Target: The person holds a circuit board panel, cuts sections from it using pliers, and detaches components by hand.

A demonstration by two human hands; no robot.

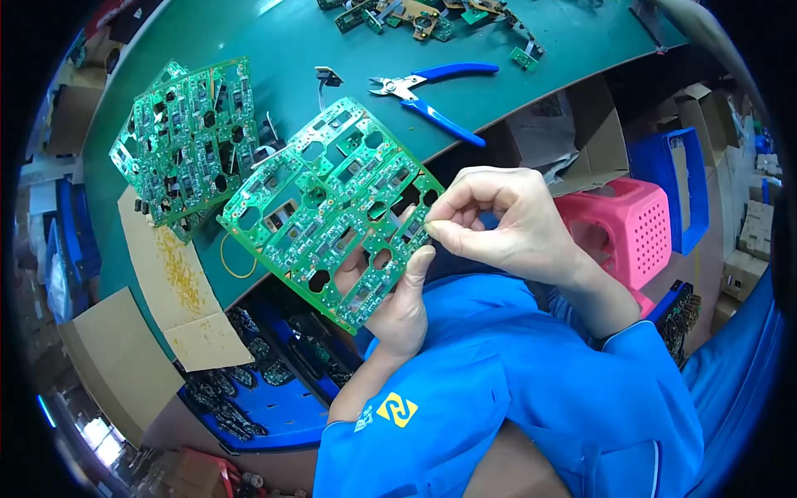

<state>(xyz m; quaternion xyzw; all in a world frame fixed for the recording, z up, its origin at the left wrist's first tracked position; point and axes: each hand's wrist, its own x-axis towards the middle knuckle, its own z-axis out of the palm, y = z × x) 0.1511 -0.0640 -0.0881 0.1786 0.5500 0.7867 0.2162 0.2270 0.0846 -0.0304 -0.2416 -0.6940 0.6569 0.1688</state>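
Left hand (402, 320)—gripping circuit board (330, 207) underneath | right hand (516, 217)—pinched narrow at its edge, contents unclear

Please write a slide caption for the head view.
Left hand holds a circuit board; right hand at its edge.

A green, many-holed circuit-board panel (332, 209), its populated face upward, slants in the left fingers (420, 262).
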